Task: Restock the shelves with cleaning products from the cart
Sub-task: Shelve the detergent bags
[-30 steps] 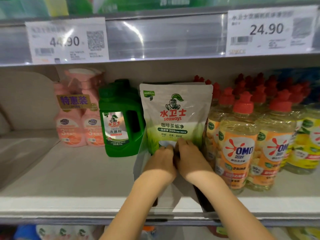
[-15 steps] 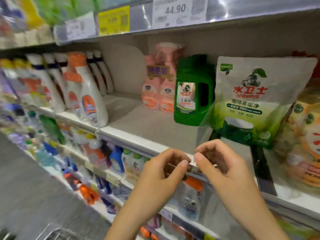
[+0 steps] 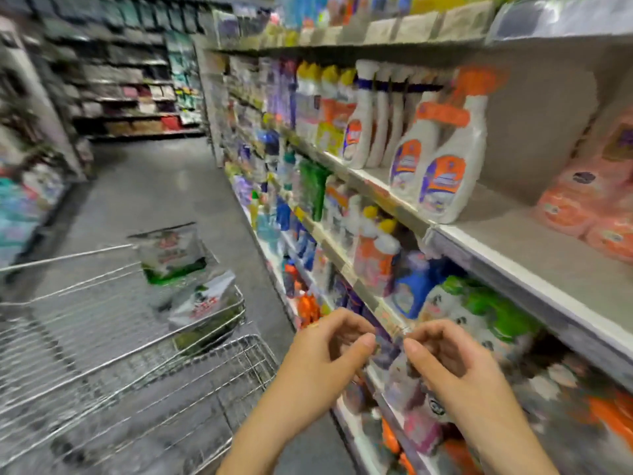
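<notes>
Both hands empty: left hand (image 3: 325, 351) and right hand (image 3: 452, 361) hover side by side, fingers loosely curled, thumb tips near each other, gripping nothing, in front of the lower shelves (image 3: 534, 248). Stock to move: two white-and-green pouches (image 3: 171, 255) in the wire cart (image 3: 85, 341), well left of the hands. Likely next step: reach into the cart for a pouch. Risks: a soft pouch could sag or slip if pinched by one corner. The lower, leaning one may flop when its neighbour is lifted. White spray bottles (image 3: 442, 173) stand at the shelf lip, where an arm could tip them. Writing: pouch print, price strips and bottle labels all too blurred; no brand legible.
</notes>
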{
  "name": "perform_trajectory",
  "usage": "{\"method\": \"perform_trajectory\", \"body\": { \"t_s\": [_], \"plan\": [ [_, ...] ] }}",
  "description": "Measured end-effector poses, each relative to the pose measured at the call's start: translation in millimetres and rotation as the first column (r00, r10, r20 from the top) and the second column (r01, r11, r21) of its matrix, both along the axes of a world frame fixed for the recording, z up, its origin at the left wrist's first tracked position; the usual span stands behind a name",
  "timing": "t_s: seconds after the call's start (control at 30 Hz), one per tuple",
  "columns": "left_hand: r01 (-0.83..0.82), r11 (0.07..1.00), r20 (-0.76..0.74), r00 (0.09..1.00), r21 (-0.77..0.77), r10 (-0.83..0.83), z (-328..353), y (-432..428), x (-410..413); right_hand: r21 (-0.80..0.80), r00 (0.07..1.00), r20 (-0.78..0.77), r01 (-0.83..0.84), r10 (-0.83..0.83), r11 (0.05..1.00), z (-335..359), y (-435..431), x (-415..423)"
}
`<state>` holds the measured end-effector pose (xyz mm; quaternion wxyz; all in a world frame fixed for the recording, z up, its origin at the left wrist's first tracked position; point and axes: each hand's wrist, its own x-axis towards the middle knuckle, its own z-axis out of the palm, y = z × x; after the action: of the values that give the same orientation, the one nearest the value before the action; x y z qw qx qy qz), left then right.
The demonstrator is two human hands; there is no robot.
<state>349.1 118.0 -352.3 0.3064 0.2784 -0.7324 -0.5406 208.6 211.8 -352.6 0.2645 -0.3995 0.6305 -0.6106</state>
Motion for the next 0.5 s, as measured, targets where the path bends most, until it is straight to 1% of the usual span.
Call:
{"method": "perform_trajectory", "body": {
  "t_s": [0.13,0.27,0.43,0.5],
  "plan": [
    [-0.185,0.981,0.022,0.983,0.055,0.184,-10.9,-60.0,73.9,0.054,0.985,0.004,-0.171,0.171,0.984,-15.8,-80.2,59.6],
    [-0.341,0.935,0.075,0.939,0.093,0.335,-29.9,-116.4,141.2,0.124,0.955,0.003,-0.293,0.295,0.948,-37.3,-155.5,110.2],
    [-0.486,0.862,0.111,0.874,0.143,0.474,-55.8,-175.6,191.2,0.245,0.934,0.035,-0.353,0.355,0.903,-77.3,-236.6,143.4],
    [-0.521,0.846,0.149,0.851,0.113,0.504,-70.8,-196.6,200.7,0.288,0.936,0.037,-0.345,0.350,0.893,-97.1,-263.8,147.0]
  ]
}}
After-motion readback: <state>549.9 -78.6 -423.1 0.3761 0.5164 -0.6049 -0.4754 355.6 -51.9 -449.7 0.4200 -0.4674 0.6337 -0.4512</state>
